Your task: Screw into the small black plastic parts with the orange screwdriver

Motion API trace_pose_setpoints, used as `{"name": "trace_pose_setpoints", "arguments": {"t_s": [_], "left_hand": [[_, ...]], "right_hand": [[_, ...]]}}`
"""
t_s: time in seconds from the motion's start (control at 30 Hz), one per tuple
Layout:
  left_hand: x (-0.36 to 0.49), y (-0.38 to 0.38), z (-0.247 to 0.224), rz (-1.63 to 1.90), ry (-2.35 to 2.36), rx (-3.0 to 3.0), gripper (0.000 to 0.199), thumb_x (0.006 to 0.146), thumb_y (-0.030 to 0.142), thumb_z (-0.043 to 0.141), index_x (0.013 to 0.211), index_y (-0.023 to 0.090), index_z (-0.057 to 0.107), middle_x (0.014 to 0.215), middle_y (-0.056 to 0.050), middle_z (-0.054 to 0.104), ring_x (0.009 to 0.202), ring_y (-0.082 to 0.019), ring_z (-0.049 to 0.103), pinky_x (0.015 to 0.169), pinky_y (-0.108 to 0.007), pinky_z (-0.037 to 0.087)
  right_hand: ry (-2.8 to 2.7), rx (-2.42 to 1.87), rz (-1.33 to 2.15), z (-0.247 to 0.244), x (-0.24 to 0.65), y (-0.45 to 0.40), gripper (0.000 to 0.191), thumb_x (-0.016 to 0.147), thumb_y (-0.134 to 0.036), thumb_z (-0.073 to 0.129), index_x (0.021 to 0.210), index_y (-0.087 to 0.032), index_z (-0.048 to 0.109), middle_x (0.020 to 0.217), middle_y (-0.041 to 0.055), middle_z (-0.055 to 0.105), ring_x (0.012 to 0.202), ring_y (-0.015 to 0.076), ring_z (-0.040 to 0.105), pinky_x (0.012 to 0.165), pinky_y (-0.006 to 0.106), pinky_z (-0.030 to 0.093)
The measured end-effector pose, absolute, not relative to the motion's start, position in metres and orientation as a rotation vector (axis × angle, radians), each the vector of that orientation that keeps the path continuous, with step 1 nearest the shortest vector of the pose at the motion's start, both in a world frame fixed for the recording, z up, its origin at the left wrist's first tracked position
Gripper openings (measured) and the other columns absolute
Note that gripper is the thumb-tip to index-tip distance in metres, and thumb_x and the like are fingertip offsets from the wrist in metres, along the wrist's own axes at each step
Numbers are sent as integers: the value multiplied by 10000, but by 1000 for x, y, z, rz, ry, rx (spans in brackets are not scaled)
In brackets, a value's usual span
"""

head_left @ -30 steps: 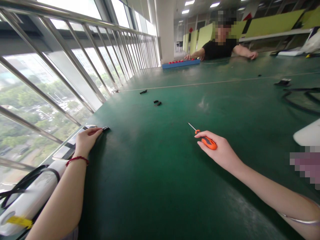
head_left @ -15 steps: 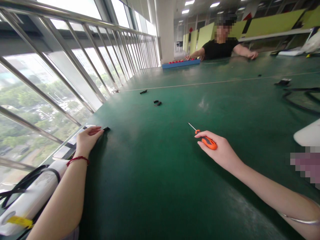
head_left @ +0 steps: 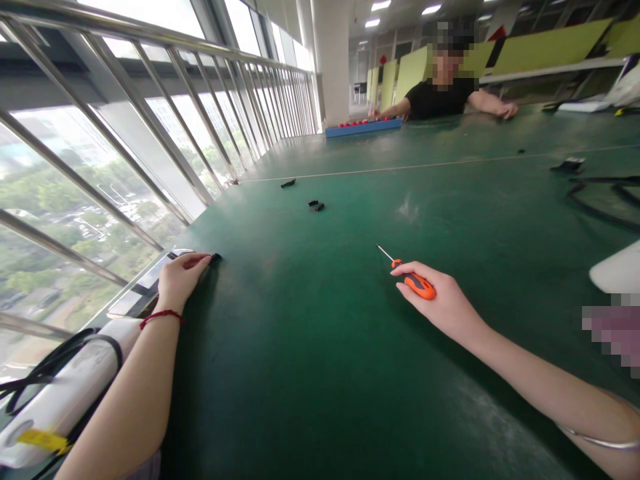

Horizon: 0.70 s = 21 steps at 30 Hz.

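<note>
While pinching a black part (head_left: 216, 257) with left fingers (head_left: 199, 258) near the left edge of the desk (head_left: 300, 347), grips a screwdriver (head_left: 420, 287) in right fingers (head_left: 420, 268) farther right, pointed forward and leftward.

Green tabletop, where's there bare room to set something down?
The widest bare patch of tabletop lies between the left hand and right hand, toward the near side. Another is beyond the orange-and-black screwdriver, right of the small black parts. It's crowded along the left edge, where the long white object and black cable lie.
</note>
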<state>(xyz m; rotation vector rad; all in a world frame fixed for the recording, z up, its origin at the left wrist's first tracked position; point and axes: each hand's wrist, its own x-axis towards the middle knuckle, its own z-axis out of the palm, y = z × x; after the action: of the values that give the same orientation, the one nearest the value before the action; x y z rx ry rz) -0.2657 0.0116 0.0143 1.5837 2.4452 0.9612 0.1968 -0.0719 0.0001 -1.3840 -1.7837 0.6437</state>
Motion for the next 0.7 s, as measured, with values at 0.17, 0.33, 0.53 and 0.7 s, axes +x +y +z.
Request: {"name": "trace_pose_setpoints", "arguments": {"t_s": [0.17,0.33,0.53,0.7], "left_hand": [[-265,11,14,1003,2417,1606,312,719,385,639,956,193,705,857,7,709,828,-167,610,688,-217,412],[-264,10,16,988,2418,1577,306,712,375,644,950,192,705,859,13,704,826,-161,608,695,-217,411],[-269,12,13,982,2386,1591,346,691,362,660,986,184,694,856,8,697,821,-155,605,702,-213,414],[-261,11,17,969,2443,1624,303,672,334,674,934,187,705,722,19,665,755,-168,596,650,-222,405]], "right_hand": [[-1785,-1388,642,1,196,-72,167,795,-278,555,928,-212,631,974,57,663,780,199,636,725,350,491],[-1781,-1390,647,1,196,-72,167,792,-279,559,925,-211,632,976,52,665,796,197,635,747,349,484],[-1780,-1398,634,1,196,-72,161,788,-277,559,914,-209,633,968,54,669,782,196,635,741,350,485],[-1776,-1396,626,2,195,-73,157,789,-283,558,908,-213,633,959,58,672,776,201,639,735,353,492]]}}
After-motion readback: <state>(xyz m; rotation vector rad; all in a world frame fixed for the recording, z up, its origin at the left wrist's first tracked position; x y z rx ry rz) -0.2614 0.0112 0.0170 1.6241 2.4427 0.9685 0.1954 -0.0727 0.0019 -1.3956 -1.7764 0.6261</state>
